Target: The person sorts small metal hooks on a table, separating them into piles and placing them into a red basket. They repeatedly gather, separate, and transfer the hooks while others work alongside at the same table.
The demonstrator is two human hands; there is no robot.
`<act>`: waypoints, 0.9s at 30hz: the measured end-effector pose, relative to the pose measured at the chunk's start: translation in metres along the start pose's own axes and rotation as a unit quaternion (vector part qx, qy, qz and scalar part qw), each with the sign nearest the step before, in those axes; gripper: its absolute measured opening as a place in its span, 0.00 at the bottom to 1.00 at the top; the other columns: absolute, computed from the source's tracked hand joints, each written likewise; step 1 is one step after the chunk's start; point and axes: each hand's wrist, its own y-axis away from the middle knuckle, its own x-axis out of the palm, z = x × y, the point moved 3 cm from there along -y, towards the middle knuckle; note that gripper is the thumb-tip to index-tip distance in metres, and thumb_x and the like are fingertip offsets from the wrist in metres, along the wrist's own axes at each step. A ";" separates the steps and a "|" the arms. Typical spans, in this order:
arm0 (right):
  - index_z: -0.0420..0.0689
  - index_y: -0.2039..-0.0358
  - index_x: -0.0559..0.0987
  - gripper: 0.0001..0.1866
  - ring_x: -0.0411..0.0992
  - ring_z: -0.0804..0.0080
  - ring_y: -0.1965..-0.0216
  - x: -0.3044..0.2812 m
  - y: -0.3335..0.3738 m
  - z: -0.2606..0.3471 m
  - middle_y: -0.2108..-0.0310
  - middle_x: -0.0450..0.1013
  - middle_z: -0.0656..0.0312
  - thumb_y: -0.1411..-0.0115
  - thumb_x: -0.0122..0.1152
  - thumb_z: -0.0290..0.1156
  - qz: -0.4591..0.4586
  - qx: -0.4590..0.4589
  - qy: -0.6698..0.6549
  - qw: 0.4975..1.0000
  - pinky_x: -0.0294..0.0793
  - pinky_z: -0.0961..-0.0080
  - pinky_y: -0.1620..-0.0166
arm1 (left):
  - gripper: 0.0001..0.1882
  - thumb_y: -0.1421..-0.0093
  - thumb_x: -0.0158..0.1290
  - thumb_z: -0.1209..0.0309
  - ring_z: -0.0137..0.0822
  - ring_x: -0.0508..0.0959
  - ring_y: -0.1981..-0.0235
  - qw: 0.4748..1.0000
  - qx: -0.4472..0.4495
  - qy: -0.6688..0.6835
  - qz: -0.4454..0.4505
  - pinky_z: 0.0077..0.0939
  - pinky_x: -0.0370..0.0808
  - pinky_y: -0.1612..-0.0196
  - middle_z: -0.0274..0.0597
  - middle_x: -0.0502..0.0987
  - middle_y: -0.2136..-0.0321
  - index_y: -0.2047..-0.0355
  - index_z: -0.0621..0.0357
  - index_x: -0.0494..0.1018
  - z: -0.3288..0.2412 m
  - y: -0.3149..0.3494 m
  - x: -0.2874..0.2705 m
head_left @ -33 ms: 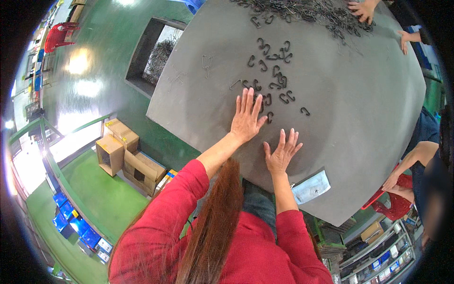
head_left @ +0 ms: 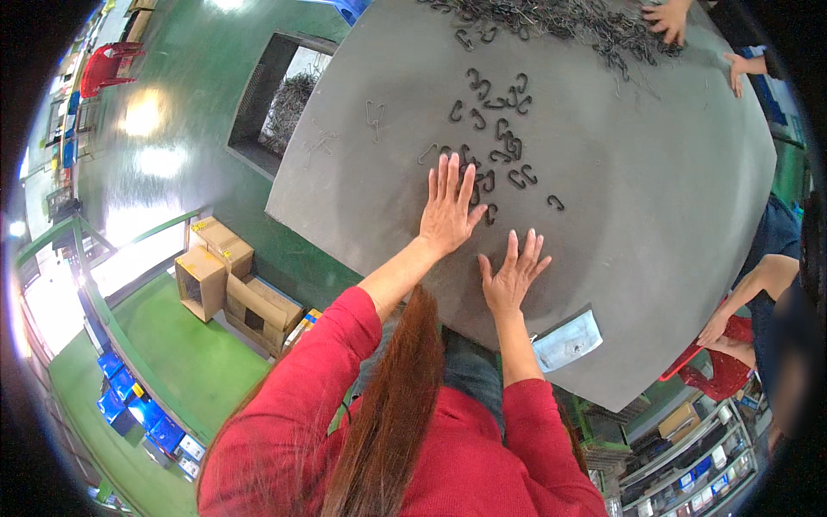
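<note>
The left hand (head_left: 445, 215) was spread, fingers apart and unclasped, at the near side of scattered black C-shaped hooks (head_left: 513, 148) on the grey tabletop (head_left: 672, 198); contact with them could not be determined. The right hand (head_left: 510, 280), likewise spread and unclasped, was between the hooks and a light-blue rectangular sheet (head_left: 568, 341). A tangled dark pile (head_left: 560, 26) lay far off.

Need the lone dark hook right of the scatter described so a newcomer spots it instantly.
On the big grey tabletop, find the scatter of dark C-shaped hooks near the middle. From its lower right, look just beyond and slightly right of the right hand's fingertips, to a small dark hook. It lies by itself, while its nearest neighbours sit as a close pair.
</note>
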 end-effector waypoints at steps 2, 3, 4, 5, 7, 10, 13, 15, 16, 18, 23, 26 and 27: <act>0.54 0.38 0.56 0.37 0.41 0.52 0.33 0.007 -0.020 0.002 0.36 0.47 0.52 0.44 0.57 0.52 -0.014 -0.003 -0.010 1.000 0.28 0.45 0.36 | 0.42 0.40 0.47 0.56 0.58 0.35 0.33 0.999 0.017 0.029 -0.025 0.54 0.37 0.35 0.59 0.36 0.34 0.34 0.57 0.37 0.001 -0.016 -0.004; 0.54 0.38 0.57 0.36 0.41 0.52 0.33 0.011 -0.030 0.002 0.36 0.47 0.53 0.44 0.57 0.51 -0.020 -0.003 -0.013 1.000 0.28 0.44 0.36 | 0.41 0.40 0.47 0.58 0.56 0.35 0.33 0.998 0.025 0.045 -0.037 0.53 0.36 0.35 0.58 0.36 0.34 0.34 0.57 0.38 0.000 -0.021 -0.004; 0.56 0.38 0.57 0.36 0.41 0.53 0.33 0.015 -0.040 0.003 0.35 0.47 0.54 0.45 0.57 0.51 -0.035 -0.008 -0.034 0.999 0.27 0.44 0.36 | 0.38 0.38 0.44 0.59 0.50 0.37 0.32 0.996 0.009 0.059 -0.068 0.50 0.33 0.34 0.51 0.39 0.33 0.34 0.56 0.40 0.007 -0.023 -0.009; 0.57 0.38 0.57 0.37 0.41 0.54 0.32 0.019 -0.048 0.007 0.35 0.47 0.55 0.46 0.58 0.52 -0.028 -0.031 -0.033 0.999 0.27 0.45 0.36 | 0.36 0.38 0.43 0.59 0.49 0.37 0.32 0.997 -0.013 0.031 -0.063 0.50 0.32 0.34 0.49 0.40 0.33 0.34 0.56 0.41 0.015 -0.019 -0.015; 0.58 0.38 0.57 0.37 0.40 0.56 0.32 0.023 -0.064 0.021 0.35 0.47 0.56 0.47 0.58 0.52 -0.016 -0.077 -0.026 0.997 0.26 0.45 0.36 | 0.34 0.37 0.40 0.60 0.46 0.38 0.32 0.997 -0.050 -0.023 -0.053 0.51 0.30 0.35 0.44 0.42 0.33 0.34 0.55 0.44 0.033 -0.014 -0.027; 0.63 0.37 0.57 0.38 0.39 0.63 0.31 0.040 -0.089 0.054 0.33 0.46 0.63 0.47 0.58 0.51 0.032 -0.174 -0.019 0.984 0.25 0.44 0.36 | 0.31 0.35 0.37 0.61 0.45 0.39 0.32 0.986 -0.096 -0.131 -0.022 0.53 0.30 0.35 0.43 0.44 0.33 0.34 0.56 0.44 0.064 -0.004 -0.038; 0.66 0.37 0.56 0.36 0.38 0.68 0.31 0.051 -0.129 0.084 0.33 0.46 0.69 0.45 0.55 0.52 0.043 -0.239 -0.023 0.970 0.23 0.42 0.36 | 0.30 0.35 0.34 0.60 0.44 0.40 0.32 0.976 -0.153 -0.151 -0.039 0.54 0.31 0.35 0.43 0.45 0.34 0.35 0.57 0.45 0.087 0.001 -0.045; 0.64 0.37 0.56 0.32 0.37 0.68 0.31 0.058 -0.161 0.093 0.33 0.46 0.69 0.41 0.50 0.50 0.039 -0.241 -0.002 0.970 0.23 0.42 0.36 | 0.31 0.35 0.35 0.60 0.44 0.41 0.32 0.972 -0.178 -0.145 -0.053 0.54 0.31 0.35 0.43 0.46 0.34 0.35 0.58 0.46 0.093 0.002 -0.048; 0.64 0.37 0.57 0.31 0.37 0.68 0.31 0.059 -0.179 0.095 0.33 0.45 0.69 0.41 0.49 0.49 0.031 -0.235 0.023 0.971 0.23 0.41 0.36 | 0.31 0.36 0.35 0.59 0.44 0.41 0.32 0.972 -0.181 -0.143 -0.052 0.54 0.31 0.35 0.44 0.46 0.34 0.35 0.59 0.46 0.091 0.001 -0.047; 0.61 0.37 0.57 0.28 0.37 0.68 0.31 0.059 -0.210 0.095 0.33 0.47 0.70 0.38 0.45 0.46 0.008 -0.221 0.050 0.974 0.24 0.40 0.36 | 0.32 0.36 0.36 0.59 0.43 0.42 0.32 0.973 -0.182 -0.135 -0.049 0.54 0.32 0.35 0.44 0.46 0.34 0.35 0.59 0.46 0.090 0.000 -0.046; 0.59 0.37 0.57 0.27 0.38 0.67 0.31 0.060 -0.253 0.074 0.33 0.48 0.71 0.36 0.40 0.46 -0.037 -0.108 0.129 0.985 0.25 0.39 0.36 | 0.31 0.35 0.35 0.60 0.42 0.42 0.32 0.974 -0.181 -0.130 -0.046 0.52 0.32 0.35 0.44 0.46 0.34 0.35 0.59 0.46 0.089 -0.001 -0.048; 0.57 0.36 0.56 0.27 0.38 0.68 0.31 0.054 -0.260 0.036 0.33 0.46 0.70 0.34 0.33 0.47 -0.056 -0.004 0.200 0.978 0.28 0.38 0.36 | 0.32 0.36 0.35 0.59 0.43 0.41 0.32 0.975 -0.180 -0.121 -0.047 0.51 0.31 0.35 0.44 0.45 0.34 0.35 0.59 0.45 0.089 -0.002 -0.046; 0.56 0.36 0.55 0.27 0.38 0.68 0.31 0.048 -0.256 0.020 0.33 0.46 0.70 0.34 0.33 0.46 -0.069 0.026 0.188 0.979 0.28 0.39 0.37 | 0.32 0.36 0.37 0.60 0.43 0.40 0.32 0.974 -0.179 -0.126 -0.054 0.52 0.31 0.35 0.43 0.45 0.34 0.35 0.59 0.44 0.089 0.000 -0.047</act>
